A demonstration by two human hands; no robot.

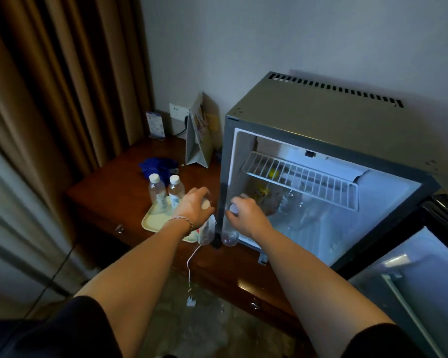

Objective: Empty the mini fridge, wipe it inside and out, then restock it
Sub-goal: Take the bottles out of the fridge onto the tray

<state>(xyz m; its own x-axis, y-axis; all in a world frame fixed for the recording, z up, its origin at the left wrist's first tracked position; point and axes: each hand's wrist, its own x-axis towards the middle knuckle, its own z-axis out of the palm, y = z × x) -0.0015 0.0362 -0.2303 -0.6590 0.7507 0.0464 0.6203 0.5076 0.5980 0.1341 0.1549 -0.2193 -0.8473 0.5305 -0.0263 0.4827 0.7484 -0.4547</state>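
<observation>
Head view: each hand holds a clear plastic water bottle by its white-capped neck, fingers curled round, likely so both hang upright for carrying. The left hand [195, 206] has its bottle [208, 232] over the pale rectangular tray [153, 219], where two bottles already stand (emptying, I judge). The right hand [246, 213] lifts another bottle [229, 237] at the open grey mini fridge [321, 130] mouth.
</observation>
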